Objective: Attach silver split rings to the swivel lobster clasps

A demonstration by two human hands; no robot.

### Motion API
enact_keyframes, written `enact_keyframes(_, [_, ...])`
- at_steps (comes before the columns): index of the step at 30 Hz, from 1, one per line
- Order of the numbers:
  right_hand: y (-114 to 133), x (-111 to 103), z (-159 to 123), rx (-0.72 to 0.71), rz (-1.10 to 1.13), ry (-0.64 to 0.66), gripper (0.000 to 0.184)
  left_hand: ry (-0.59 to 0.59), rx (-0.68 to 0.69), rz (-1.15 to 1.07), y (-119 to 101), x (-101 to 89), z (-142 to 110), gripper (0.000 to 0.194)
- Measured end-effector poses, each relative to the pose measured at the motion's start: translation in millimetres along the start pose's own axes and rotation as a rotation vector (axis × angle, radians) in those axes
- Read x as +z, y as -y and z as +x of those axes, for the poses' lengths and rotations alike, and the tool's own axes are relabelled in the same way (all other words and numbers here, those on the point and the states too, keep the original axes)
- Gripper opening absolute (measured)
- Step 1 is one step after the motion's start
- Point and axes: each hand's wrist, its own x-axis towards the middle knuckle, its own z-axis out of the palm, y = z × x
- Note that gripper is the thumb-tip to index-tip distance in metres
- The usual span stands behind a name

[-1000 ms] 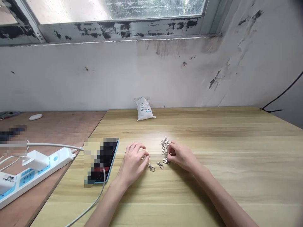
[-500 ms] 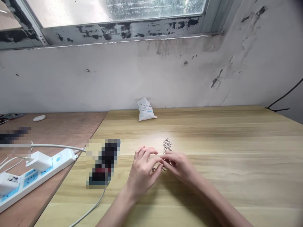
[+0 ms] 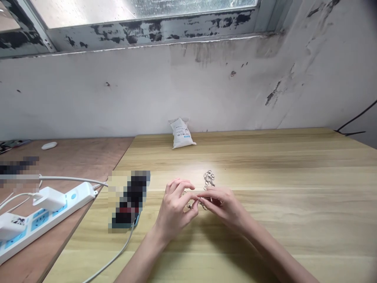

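My left hand (image 3: pixel 176 205) and my right hand (image 3: pixel 226 202) meet low over the table, thumb and index finger of each pinched together. Their fingertips touch or nearly touch, and whatever is between them is too small to make out. Beneath and beside the fingers lie small silvery metal rings (image 3: pixel 189 205), partly hidden by the left hand. Another bit of ringed metal (image 3: pixel 203 206) shows under the right fingers. Just beyond the right hand sits a small heap of metal rings and links (image 3: pixel 209 177), lying loose on the wood-grain table (image 3: pixel 282 181).
A white printed packet (image 3: pixel 182 134) leans near the wall at the back. Left of my hands lies a blurred-out phone-like object (image 3: pixel 131 200) with a cable (image 3: pixel 119 251). A white power strip (image 3: pixel 73 200) with plugged chargers rests on the brown table (image 3: pixel 88 157).
My pinched fingertips have shifted slightly left, and a bit more of the rings beside the left hand shows. The whole view has tilted slightly downward.
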Motion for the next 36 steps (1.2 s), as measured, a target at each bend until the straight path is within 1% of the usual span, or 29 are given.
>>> enact_keyframes(5, [5.2,-1.7,2.3,0.025,0.081,-0.014,0.022,0.03,-0.136,-0.145,-1.2,-1.4,-1.5,0.009])
enact_keyframes(10, [10.5,-4.5,2.1,0.066,0.207,0.005,0.02,0.055,-0.367,-0.394,1.6,-2.4,-0.9,0.007])
enact_keyframes(12, [12.2,-5.8,2.1,0.092,0.218,0.001,0.02,0.061,-0.423,-0.479,3.3,-2.6,0.3,0.007])
enact_keyframes(16, [16.6,-8.4,3.0,0.15,0.238,-0.001,0.02,0.09,-0.446,-0.529,4.5,-2.9,2.1,0.007])
enact_keyframes(20, [18.6,-6.5,2.3,0.16,0.248,0.003,0.017,0.107,-0.411,-0.496,2.6,-1.7,1.0,0.006])
enact_keyframes(22, [16.9,-2.9,1.1,0.128,0.192,-0.02,0.014,0.098,-0.412,-0.472,1.6,-0.4,0.1,0.005])
enact_keyframes(25, [12.6,3.4,-1.0,0.029,0.026,-0.094,0.013,0.081,-0.494,-0.475,2.0,1.6,-0.3,0.005])
enact_keyframes(30, [7.8,8.5,-2.5,-0.165,-0.266,-0.189,0.016,0.155,-0.577,-0.636,7.3,2.3,1.8,0.015])
enact_keyframes(32, [8.0,8.3,-2.4,-0.212,-0.337,-0.191,0.016,0.175,-0.622,-0.697,8.8,2.1,2.4,0.018])
enact_keyframes(36, [10.0,6.7,-2.2,-0.272,-0.423,-0.156,0.018,0.204,-0.699,-0.785,9.3,1.1,2.8,0.023])
